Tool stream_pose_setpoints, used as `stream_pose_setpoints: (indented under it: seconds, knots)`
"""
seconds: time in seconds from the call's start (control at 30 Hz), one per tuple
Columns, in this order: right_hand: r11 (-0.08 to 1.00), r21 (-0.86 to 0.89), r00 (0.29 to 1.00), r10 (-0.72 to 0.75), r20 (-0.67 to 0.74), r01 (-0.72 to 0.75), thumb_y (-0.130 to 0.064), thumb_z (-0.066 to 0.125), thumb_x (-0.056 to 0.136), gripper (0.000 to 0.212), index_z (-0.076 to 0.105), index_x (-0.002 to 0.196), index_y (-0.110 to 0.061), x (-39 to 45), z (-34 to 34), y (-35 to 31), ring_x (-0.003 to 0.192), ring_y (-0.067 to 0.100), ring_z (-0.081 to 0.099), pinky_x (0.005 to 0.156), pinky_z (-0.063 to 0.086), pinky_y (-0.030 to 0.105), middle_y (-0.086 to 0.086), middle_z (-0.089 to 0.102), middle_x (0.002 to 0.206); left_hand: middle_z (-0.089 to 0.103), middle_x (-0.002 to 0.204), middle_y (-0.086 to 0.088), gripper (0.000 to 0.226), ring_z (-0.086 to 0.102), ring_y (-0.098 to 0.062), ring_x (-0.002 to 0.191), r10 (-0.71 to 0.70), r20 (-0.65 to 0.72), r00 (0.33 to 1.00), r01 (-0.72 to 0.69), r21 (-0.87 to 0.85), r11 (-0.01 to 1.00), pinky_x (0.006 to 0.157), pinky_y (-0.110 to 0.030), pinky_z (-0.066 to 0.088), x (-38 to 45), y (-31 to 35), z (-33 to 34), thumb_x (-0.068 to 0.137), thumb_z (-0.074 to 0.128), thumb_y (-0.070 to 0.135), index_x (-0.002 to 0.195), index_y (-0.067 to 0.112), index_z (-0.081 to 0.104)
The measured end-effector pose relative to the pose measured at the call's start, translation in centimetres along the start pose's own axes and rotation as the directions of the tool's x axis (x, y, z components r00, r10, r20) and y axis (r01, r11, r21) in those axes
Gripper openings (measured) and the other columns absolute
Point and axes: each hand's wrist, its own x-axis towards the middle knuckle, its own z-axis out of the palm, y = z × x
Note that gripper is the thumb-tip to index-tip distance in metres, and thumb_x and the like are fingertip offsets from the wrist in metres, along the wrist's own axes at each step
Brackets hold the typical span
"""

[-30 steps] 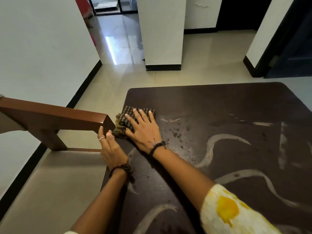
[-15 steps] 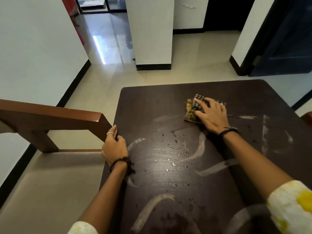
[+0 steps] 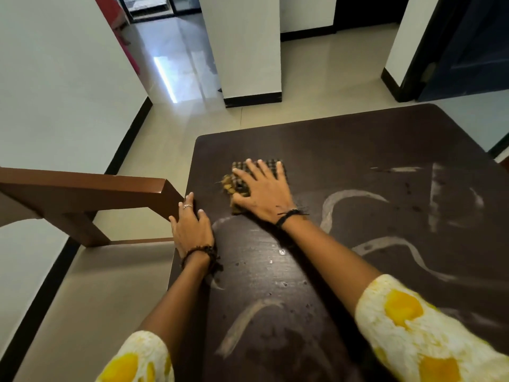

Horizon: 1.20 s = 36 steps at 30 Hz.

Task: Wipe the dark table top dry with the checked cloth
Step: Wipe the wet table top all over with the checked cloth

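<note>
The checked cloth (image 3: 240, 185), folded small, lies on the dark table top (image 3: 358, 150) near its far left part. My right hand (image 3: 264, 193) presses flat on the cloth with fingers spread and covers most of it. My left hand (image 3: 192, 230) rests on the table's left edge, next to the chair back, holding nothing. Pale curved wipe streaks (image 3: 344, 194) cross the table to the right of the cloth. Small water drops (image 3: 281, 252) sit on the near part, between my arms.
A brown wooden chair back (image 3: 82, 186) and its beige seat (image 3: 96, 285) stand against the table's left side. Beyond the table are tiled floor, a white pillar (image 3: 242, 51) and a dark door (image 3: 468, 51) at the far right.
My right hand has slid the cloth from the table's middle back to the left. A second before, it was at the far left edge. My left hand stayed on the table edge.
</note>
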Motion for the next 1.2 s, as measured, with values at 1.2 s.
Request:
stream_pose_setpoints:
  seconds: [1.2]
  knots:
    - [0.88, -0.006, 0.88, 0.473, -0.045, -0.474, -0.052, 0.041, 0.091, 0.06, 0.024, 0.146, -0.033, -7.9, -8.2, 22.1, 0.146, 0.02, 0.007, 0.116, -0.003, 0.052, -0.003, 0.011, 0.159, -0.002, 0.154, 0.0, 0.054, -0.003, -0.015, 0.141, 0.625, 0.26, 0.736, -0.669, 0.143, 0.729, 0.113, -0.035, -0.007, -8.8, 8.8, 3.9, 0.097, 0.031, 0.024, 0.145, 0.019, 0.006]
